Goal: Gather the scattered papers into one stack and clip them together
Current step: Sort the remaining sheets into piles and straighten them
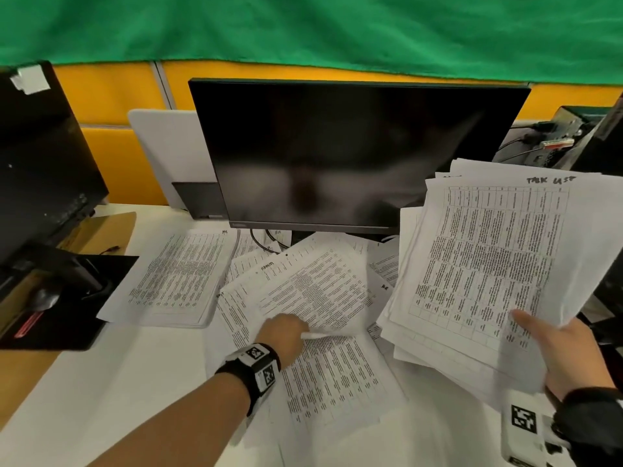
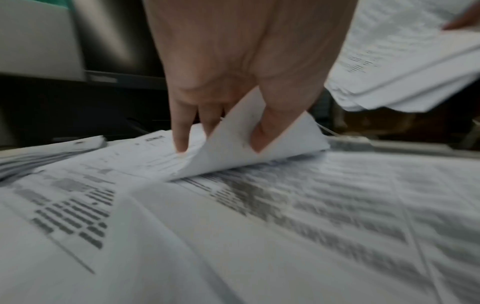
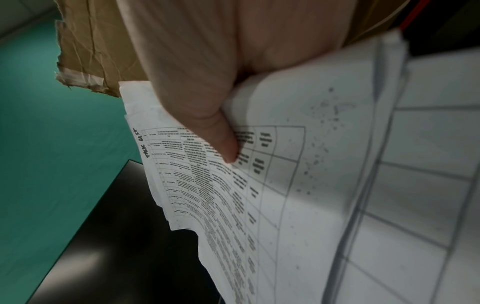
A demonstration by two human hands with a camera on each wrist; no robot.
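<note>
Right hand (image 1: 559, 352) fingers behind stack (image 1: 488, 264)

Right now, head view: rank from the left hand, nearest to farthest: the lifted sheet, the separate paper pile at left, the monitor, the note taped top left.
1. Lifted sheet, pinched by the left hand.
2. Separate paper pile, on the desk to its left.
3. Monitor, behind, centre.
4. Taped note, far top-left corner.

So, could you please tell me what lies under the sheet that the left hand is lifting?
Another printed sheet lies directly beneath; whatever is under that is covered.
</note>
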